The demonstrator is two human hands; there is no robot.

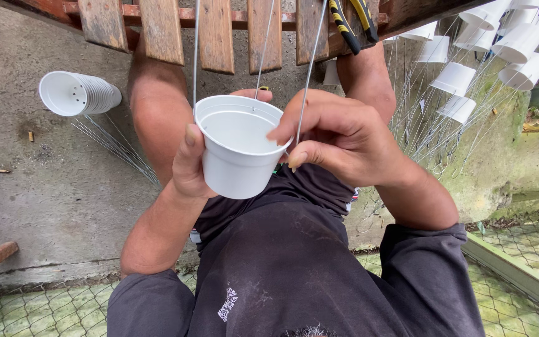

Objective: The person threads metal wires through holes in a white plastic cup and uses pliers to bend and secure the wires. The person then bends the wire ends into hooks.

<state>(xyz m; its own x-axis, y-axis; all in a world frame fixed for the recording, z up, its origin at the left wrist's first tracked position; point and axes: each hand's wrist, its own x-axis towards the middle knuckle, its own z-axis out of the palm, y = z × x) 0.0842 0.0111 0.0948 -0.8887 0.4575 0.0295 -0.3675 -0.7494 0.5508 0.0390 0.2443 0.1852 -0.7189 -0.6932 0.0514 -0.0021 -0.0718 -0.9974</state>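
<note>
— Between both hands, what sits in the grip?
— A white plastic pot point(239, 146): left hand point(189, 163) clamped round its side, right hand point(335, 134) pinching a thin wire point(305, 81) at its rim
— And around it?
— Wooden slats point(216, 31) above, pliers point(352, 19) on them, a stack of pots point(79, 93) on the concrete floor point(45, 187), wired pots point(469, 62) heaped rightward

stacked white pots point(79, 93) lie beside loose wires point(116, 146).
</note>
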